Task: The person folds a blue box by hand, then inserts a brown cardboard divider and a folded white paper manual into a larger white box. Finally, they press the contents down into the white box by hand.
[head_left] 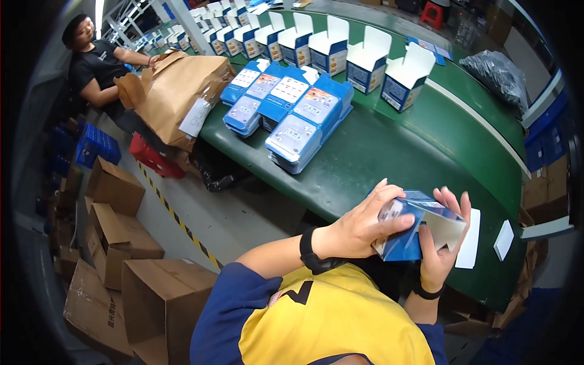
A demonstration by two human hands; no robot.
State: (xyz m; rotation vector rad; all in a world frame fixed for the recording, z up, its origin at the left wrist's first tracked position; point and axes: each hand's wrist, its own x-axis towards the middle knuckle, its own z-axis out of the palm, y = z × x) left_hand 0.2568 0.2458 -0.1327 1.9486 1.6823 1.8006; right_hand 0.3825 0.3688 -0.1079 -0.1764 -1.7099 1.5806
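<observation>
Over the near edge of the green table I hold a small blue and white carton (pixel 398 243), partly opened out, its pale inside facing right. My left hand (pixel 365 224) grips its left side, thumb across the front. My right hand (pixel 435 261) is on the right side, thumb at the opening and fingers behind a flap. Farther left on the table lie stacks of flat blue cartons (pixel 294 139). Beyond them stands a long row of formed cartons with white lids raised, the nearest being an upright carton (pixel 403 82).
Two white paper pieces, one a white card (pixel 503 239), lie right of my hands on the green table (pixel 365 164). A co-worker (pixel 97 70) handles a large brown paper sack (pixel 176 91) at the left. Cardboard boxes (pixel 167 304) and a red stool (pixel 152 157) stand on the floor.
</observation>
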